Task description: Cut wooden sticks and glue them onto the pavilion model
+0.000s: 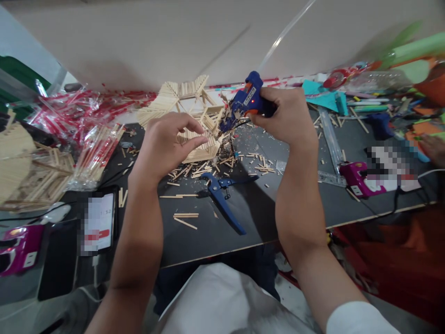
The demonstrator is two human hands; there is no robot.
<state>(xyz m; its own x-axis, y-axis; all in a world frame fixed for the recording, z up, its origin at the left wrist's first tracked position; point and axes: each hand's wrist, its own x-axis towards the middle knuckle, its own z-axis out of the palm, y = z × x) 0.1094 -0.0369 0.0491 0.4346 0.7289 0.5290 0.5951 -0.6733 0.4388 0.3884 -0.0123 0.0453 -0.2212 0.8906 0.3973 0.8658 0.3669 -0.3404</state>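
Observation:
My right hand (287, 111) is wrapped round a blue glue gun (252, 95) with a small red light and a long clear glue stick rising from its back. The gun's nozzle points down and left, over a model made of thin wooden sticks (200, 150). My left hand (174, 144) is beside the model, thumb and index finger curved toward each other with a gap between the tips; anything very small there cannot be made out. Short cut stick pieces (225, 163) lie scattered below the nozzle. A blue cutter (224, 204) rests open on the dark table, nearer my body.
At the left are stick bundles in plastic (95, 155), another wooden stick model (45, 176) and a phone (100, 222). A clear ruler (330, 139), a pink device (361, 178) and another person's hand (434, 148) are at the right. A wall (174, 41) stands behind.

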